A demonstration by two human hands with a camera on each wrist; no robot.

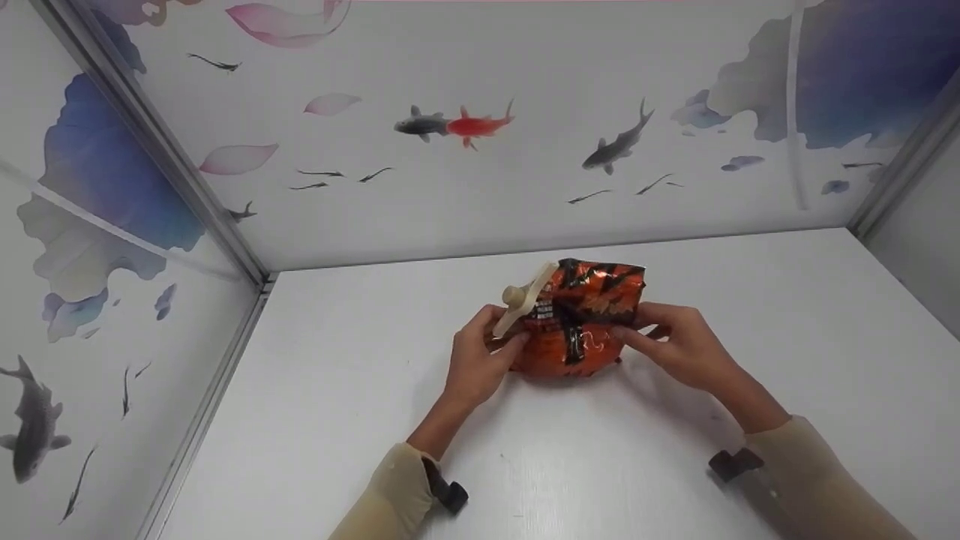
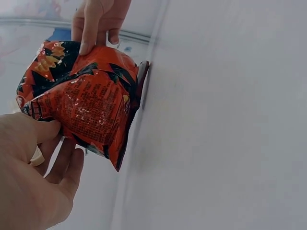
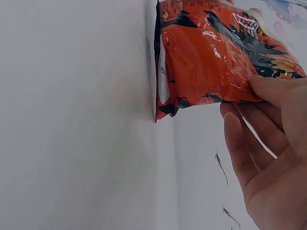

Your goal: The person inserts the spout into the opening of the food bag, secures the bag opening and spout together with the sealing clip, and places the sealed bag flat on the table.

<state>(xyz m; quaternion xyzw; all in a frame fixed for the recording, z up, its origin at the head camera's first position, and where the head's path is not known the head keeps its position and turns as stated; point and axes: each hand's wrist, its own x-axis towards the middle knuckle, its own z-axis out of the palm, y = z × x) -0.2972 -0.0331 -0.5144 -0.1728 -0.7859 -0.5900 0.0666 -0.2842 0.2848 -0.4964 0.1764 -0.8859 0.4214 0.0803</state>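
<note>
An orange and black snack bag (image 1: 592, 341), glossy and plump, stands on the white table between both hands. Its left side is pinched by my left hand (image 1: 476, 364), thumb in front and fingers partly hidden behind. A cream bag clip (image 1: 536, 289) with a round knob slants along the bag's upper left edge, just above that hand; a cream piece also shows behind the fingers in the left wrist view. On the opposite side, my right hand (image 1: 679, 345) pinches the bag, with its thumb on the printed face (image 3: 206, 52) and its fingers beneath in the right wrist view.
The white tabletop (image 1: 315, 420) meets a back wall (image 1: 525, 202) painted with fish and petals. A side panel (image 1: 225, 300) with a metal frame rises at the left, and another wall (image 1: 919, 187) stands at the right.
</note>
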